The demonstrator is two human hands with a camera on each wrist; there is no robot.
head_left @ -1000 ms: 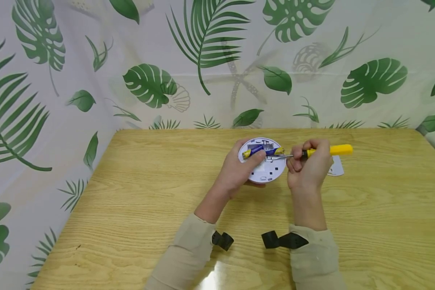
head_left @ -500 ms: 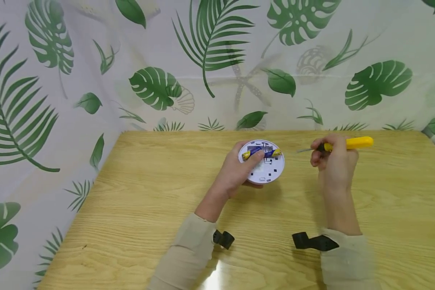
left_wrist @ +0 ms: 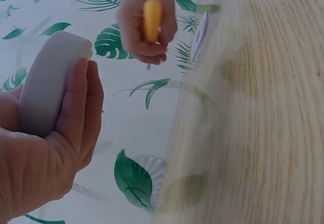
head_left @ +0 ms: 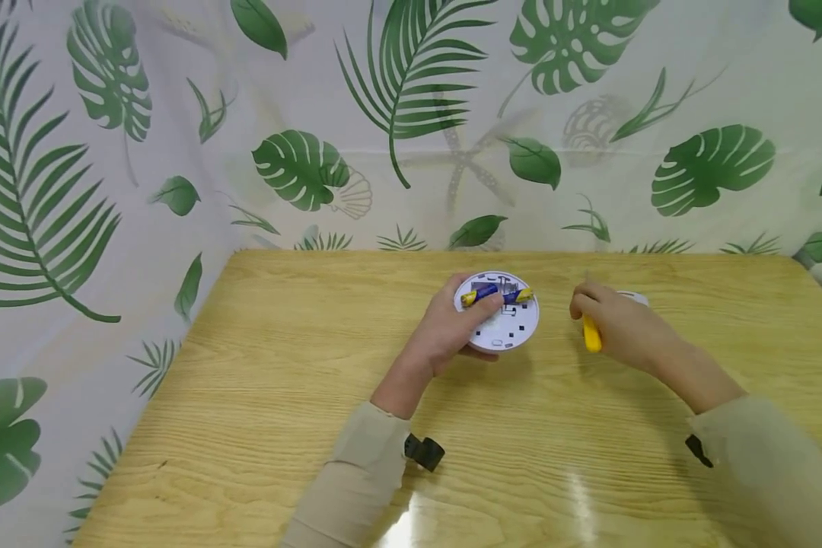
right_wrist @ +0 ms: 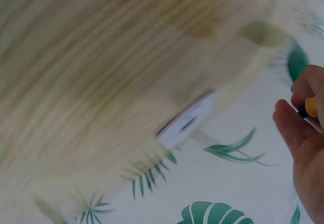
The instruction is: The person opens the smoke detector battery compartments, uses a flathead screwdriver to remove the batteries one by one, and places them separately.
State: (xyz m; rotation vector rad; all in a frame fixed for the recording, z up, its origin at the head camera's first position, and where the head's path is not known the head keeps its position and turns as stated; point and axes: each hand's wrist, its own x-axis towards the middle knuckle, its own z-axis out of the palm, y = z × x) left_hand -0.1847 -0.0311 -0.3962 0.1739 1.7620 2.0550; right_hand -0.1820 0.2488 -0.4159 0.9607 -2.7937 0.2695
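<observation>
In the head view my left hand (head_left: 441, 331) grips a round white plastic device (head_left: 500, 331), its open back facing up. Two blue-and-yellow batteries (head_left: 478, 295) lie in line across that back, with my thumb over their inner ends. The left wrist view shows the smooth side of the device (left_wrist: 48, 87) within curled fingers. To the right, apart from the device, my right hand (head_left: 619, 323) holds a screwdriver by its yellow handle (head_left: 592, 339); the handle's end points toward me and the thin shaft faces away. Most of the grip is hidden behind the hand.
A flat white cover (right_wrist: 187, 120) lies on the wooden table (head_left: 281, 365), partly behind my right hand in the head view. Leaf-printed cloth (head_left: 411, 205) rises along the table's back and left edges.
My right hand has drawn the screwdriver away from the device to the right and turned it, so the handle now points toward me. The left hand keeps the device nearly still.
</observation>
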